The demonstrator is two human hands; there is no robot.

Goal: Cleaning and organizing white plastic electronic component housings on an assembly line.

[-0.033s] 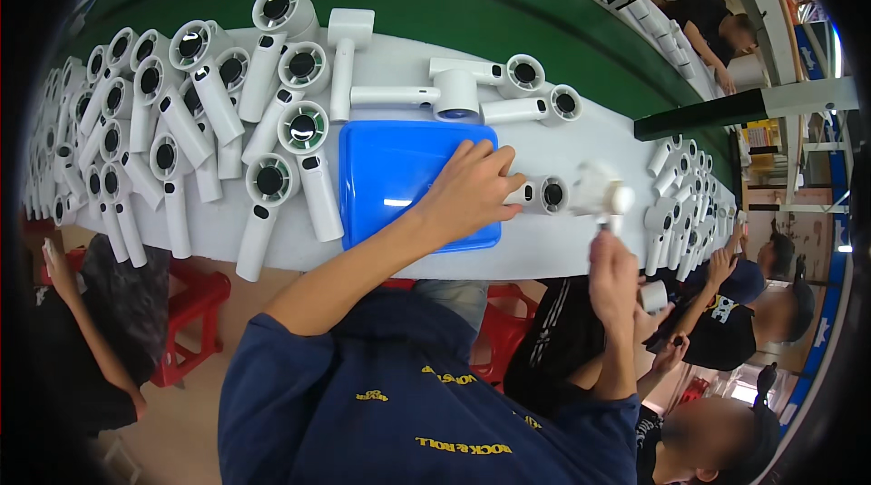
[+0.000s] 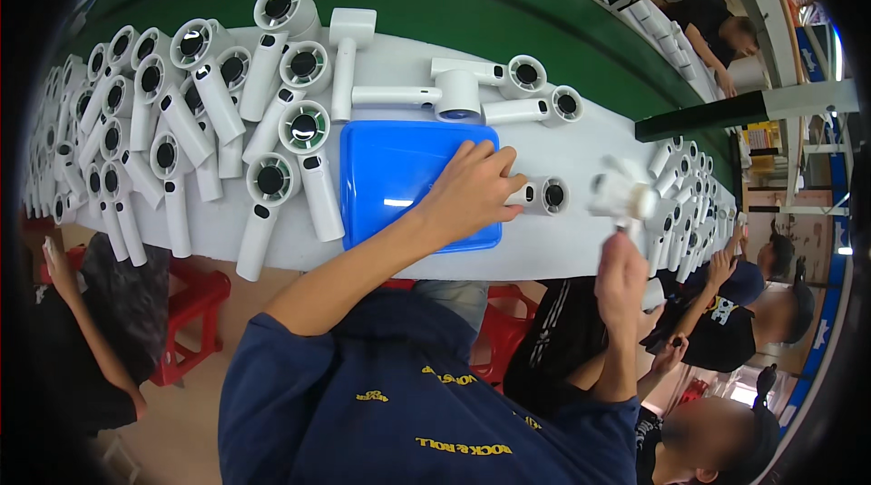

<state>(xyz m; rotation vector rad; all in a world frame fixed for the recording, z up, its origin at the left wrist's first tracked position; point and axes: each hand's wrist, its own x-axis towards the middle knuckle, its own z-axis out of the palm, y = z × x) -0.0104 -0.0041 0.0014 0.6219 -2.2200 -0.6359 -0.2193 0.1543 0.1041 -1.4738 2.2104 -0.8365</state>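
My left hand is closed over the handle of a white handheld fan, above the right part of a blue plastic tray. The fan's round head points right, past the tray's edge; most of its handle is hidden under my fingers. Farther right, my right hand is closed on the dark, thin end of a blurred white object. Motion smears that object too much to tell its kind. It is apart from the fan in my left hand.
Many white handheld fans crowd the white table on the left, and several lie behind the tray. Another group lies at the right. A green belt runs behind. Co-workers sit on the right; a dark bar juts in above.
My right hand has shifted a little to the right with the blurred white object. My left hand and the fan in it have stayed in place.
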